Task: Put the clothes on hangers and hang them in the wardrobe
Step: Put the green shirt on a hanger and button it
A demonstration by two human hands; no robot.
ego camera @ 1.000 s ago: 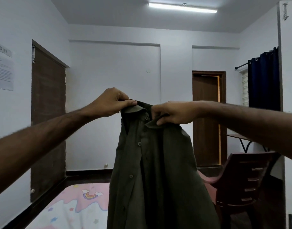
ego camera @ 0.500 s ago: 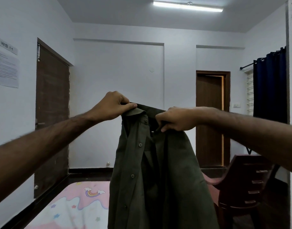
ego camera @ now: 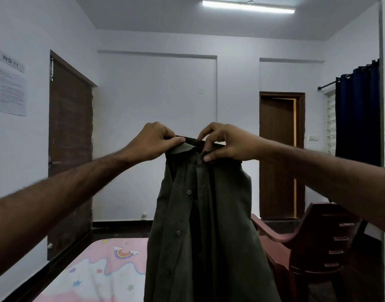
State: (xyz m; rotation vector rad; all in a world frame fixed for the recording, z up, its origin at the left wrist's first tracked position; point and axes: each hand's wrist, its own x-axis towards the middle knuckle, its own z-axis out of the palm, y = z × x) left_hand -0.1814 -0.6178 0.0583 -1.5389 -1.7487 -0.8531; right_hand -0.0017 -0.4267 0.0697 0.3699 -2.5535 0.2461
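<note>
A dark olive button-up shirt (ego camera: 204, 225) hangs full length in front of me, held up by its collar at chest height. My left hand (ego camera: 152, 142) pinches the left collar tip between thumb and fingers. My right hand (ego camera: 226, 144) grips the right side of the collar, with the thumb below and two fingers lifted above the fabric. No hanger shows in view, and the wardrobe is out of frame.
A bed with a pink rainbow-print sheet (ego camera: 95, 273) lies below left. A dark red plastic chair (ego camera: 313, 243) stands at the lower right. Brown doors (ego camera: 69, 153) (ego camera: 278, 153) are on the left wall and far wall; a dark blue curtain (ego camera: 357, 114) hangs at right.
My right hand has shifted its hold on the collar, lifting its fingers above the fabric. The two hands have drawn a little closer together, and the shirt stays hanging.
</note>
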